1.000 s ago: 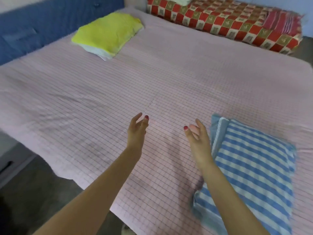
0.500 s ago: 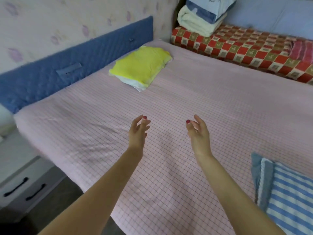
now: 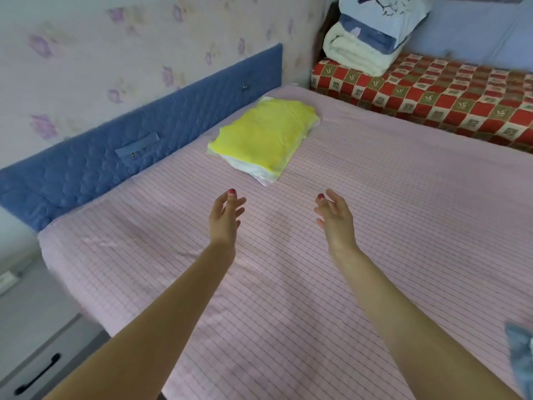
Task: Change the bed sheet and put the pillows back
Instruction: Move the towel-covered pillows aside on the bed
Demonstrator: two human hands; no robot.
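We're looking down at the bed, and the pink checked sheet [image 3: 360, 197] lies spread across the mattress, reaching the blue quilted headboard [image 3: 138, 140] and hanging over the near edge. A few soft creases show near the left corner, but the sheet change looks essentially done. The yellow pillow [image 3: 265, 137] already sits at the head end, close to the headboard, tilted a little off square. Our left hand [image 3: 225, 217] and right hand [image 3: 334, 217] hover above the middle of the bed, fingers loosely spread, palms facing each other, holding nothing. At the bottom right edge we catch a sliver of blue fabric [image 3: 519, 347], probably a second pillow, too cropped to be sure. If so, it has yet to join the yellow one, and that, by our reckoning, is what remains. Folded bedding [image 3: 372, 36] is stacked on the red checked cover [image 3: 450, 90] beyond.
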